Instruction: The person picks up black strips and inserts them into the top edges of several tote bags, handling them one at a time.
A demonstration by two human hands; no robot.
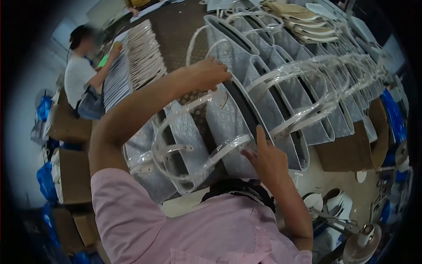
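Upright in front of me is a silver-grey patterned tote bag (pixel 225 119) with a dark opening and white handles wrapped in clear plastic. My left hand (pixel 209 74) is curled over the far end of its rim, fingers closed there. At the near end of the same opening, my right hand (pixel 270 158) grips the corner, index finger along the rim and thumb on the outer side. One plastic-wrapped handle (pixel 233 147) flops toward me beside my right thumb. Another silver tote bag (pixel 187 132) stands to the left, partly behind my left arm.
A row of similar bags (pixel 316 105) fills the right of the brown table (pixel 180 26). Brown-and-white flat pieces (pixel 303 22) lie at the back. At left, a seated person (pixel 81 75) works by a stack of wrapped strips (pixel 143 55). A cardboard box (pixel 347 152) stands below right.
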